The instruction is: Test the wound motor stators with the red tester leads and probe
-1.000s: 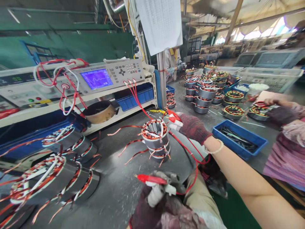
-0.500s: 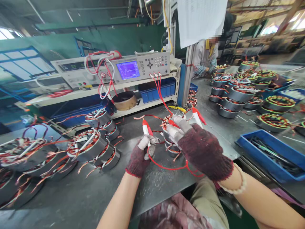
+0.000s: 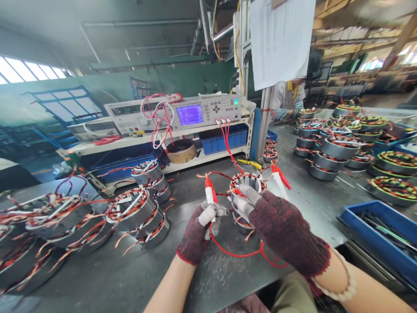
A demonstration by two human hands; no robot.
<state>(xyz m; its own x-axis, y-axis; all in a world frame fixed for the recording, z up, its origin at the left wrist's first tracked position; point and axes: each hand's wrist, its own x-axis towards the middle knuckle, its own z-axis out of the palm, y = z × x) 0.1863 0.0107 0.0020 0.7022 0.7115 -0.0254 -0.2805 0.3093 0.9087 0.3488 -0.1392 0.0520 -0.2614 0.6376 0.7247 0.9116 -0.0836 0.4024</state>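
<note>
My left hand point(image 3: 197, 232), in a dark red glove with pale taped fingertips, is closed around a red-and-white test clip point(image 3: 210, 189) that points up, with copper wire at its tip. My right hand point(image 3: 286, 228), gloved alike, has its fingers pressed together against the near side of a wound stator point(image 3: 249, 178). Something small and red shows at those fingertips; I cannot tell its exact shape. Another red-and-white clip point(image 3: 280, 176) stands right of the stator, on a wire end. A red lead point(image 3: 234, 254) loops across the bench between my hands.
More stators point(image 3: 130, 206) are stacked at left and others point(image 3: 335, 150) at right. A tester with a lit screen point(image 3: 190, 115) sits on a shelf behind. A blue bin point(image 3: 381, 230) of tools lies right. Yellow-handled pliers point(image 3: 250, 163) rest behind the stator. A co-worker point(image 3: 286, 102) is beyond.
The view has tilted up and shifted, so the bench appears lower and further right. A green light now shows on the tester. My hands keep nearly the same places around the stator.
</note>
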